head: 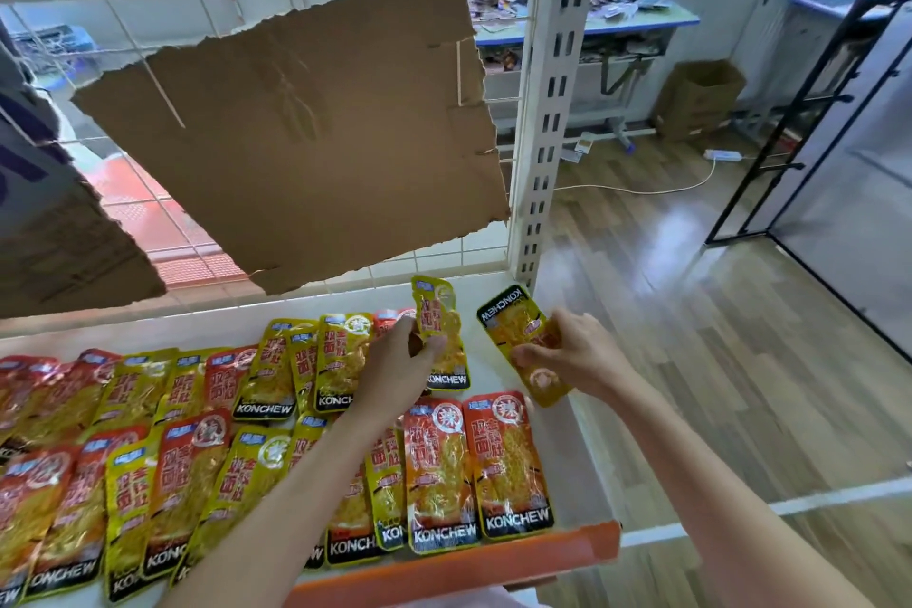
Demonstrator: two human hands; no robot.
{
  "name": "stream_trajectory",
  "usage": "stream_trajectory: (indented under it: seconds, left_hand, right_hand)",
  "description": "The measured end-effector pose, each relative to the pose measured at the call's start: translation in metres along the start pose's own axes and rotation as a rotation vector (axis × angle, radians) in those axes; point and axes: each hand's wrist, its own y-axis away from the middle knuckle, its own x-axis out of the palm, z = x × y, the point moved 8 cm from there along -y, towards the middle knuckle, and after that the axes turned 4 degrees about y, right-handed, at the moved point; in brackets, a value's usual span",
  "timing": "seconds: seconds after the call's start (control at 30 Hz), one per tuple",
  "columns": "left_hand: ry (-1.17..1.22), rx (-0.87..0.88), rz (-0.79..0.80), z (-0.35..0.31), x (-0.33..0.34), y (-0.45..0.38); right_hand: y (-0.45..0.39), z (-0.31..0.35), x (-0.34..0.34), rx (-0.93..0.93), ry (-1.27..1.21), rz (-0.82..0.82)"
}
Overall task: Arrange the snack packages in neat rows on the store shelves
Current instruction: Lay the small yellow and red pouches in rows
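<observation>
Head view: left hand [402, 363] pinches a yellow foil snack packet [440, 331], right hand [575, 353] grips an upside-down yellow packet [525, 343], above the white shelf [498, 378] holding rows of red and yellow packets [247, 449].

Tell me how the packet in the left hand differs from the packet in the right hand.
The left hand's packet is lifted upright, top end up; the right hand's packet is turned round, its KONCHEW name upside down at the far end. The left hand's packet hangs over the back row's end; the right hand's packet sits over bare shelf further right. Both are yellow, each held by one hand.
</observation>
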Motion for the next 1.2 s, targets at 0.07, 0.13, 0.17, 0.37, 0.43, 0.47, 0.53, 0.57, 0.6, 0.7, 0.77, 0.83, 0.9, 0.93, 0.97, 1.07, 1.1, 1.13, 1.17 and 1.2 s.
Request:
stream_trajectory:
  seconds: [0.07,0.13,0.17,0.37,0.43,0.47,0.53,0.57,0.6,0.7,0.77,0.83,0.9,0.93,0.97,1.07,1.1,1.13,1.17,1.2]
  left_hand:
    - [0.068,-0.031,0.023,0.002,-0.002,0.003]
    - [0.153,-0.057,0.033,0.004,-0.004,0.003]
    - [0.178,-0.068,0.035,0.005,-0.005,0.003]
    - [0.249,-0.125,0.042,0.015,-0.005,0.001]
    - [0.273,-0.142,0.044,0.019,-0.006,0.002]
    - [0.288,-0.148,0.038,0.021,-0.006,0.002]
    - [0.302,-0.158,0.017,0.021,-0.010,0.004]
    - [0.303,-0.157,0.004,0.022,-0.013,0.003]
    - [0.304,-0.163,-0.007,0.023,-0.015,0.003]
    - [0.308,-0.183,-0.088,0.025,-0.026,0.002]
    - [0.308,-0.145,-0.136,0.022,-0.032,0.003]
    - [0.306,-0.126,-0.148,0.019,-0.034,0.003]
    - [0.281,-0.128,-0.117,0.020,-0.030,0.002]
    - [0.260,-0.138,-0.082,0.020,-0.026,0.001]
    - [0.233,-0.148,-0.045,0.020,-0.021,0.001]
    - [0.101,-0.160,-0.009,0.017,-0.008,-0.001]
    - [0.056,-0.155,-0.022,0.015,-0.006,-0.002]
    - [0.004,-0.141,-0.039,0.011,-0.005,-0.001]
    - [-0.065,-0.112,-0.056,0.007,-0.005,0.000]
    - [-0.156,-0.062,-0.069,0.001,-0.005,0.002]
  right_hand:
    - [0.002,0.002,-0.006,0.013,-0.120,-0.005]
    - [0.001,0.001,-0.009,0.035,-0.299,-0.011]
    - [0.002,0.002,-0.009,0.055,-0.383,-0.004]
    - [0.013,0.023,0.008,0.115,-0.781,0.259]
    - [0.015,0.028,0.011,0.075,-0.776,0.312]
    - [0.015,0.031,0.012,0.054,-0.776,0.336]
    - [0.016,0.035,0.013,0.001,-0.768,0.402]
    - [0.017,0.039,0.013,-0.040,-0.754,0.437]
    - [0.018,0.042,0.012,-0.085,-0.726,0.467]
    - [0.021,0.047,0.005,-0.170,-0.634,0.478]
    - [0.020,0.048,-0.002,-0.172,-0.679,0.430]
    - [0.014,0.046,-0.008,-0.148,-0.767,0.341]
    - [0.006,0.041,-0.015,-0.112,-0.790,0.201]
    - [0.002,0.039,-0.018,-0.097,-0.795,0.134]
    - [-0.003,0.038,-0.019,-0.076,-0.811,0.082]
    - [-0.019,0.036,-0.014,-0.013,-0.859,0.010]
    - [-0.024,0.036,-0.011,0.003,-0.836,-0.012]
    - [-0.030,0.036,-0.008,0.013,-0.796,-0.039]
    - [-0.034,0.037,-0.004,0.022,-0.752,-0.064]
    - [-0.038,0.039,0.000,0.025,-0.699,-0.076]
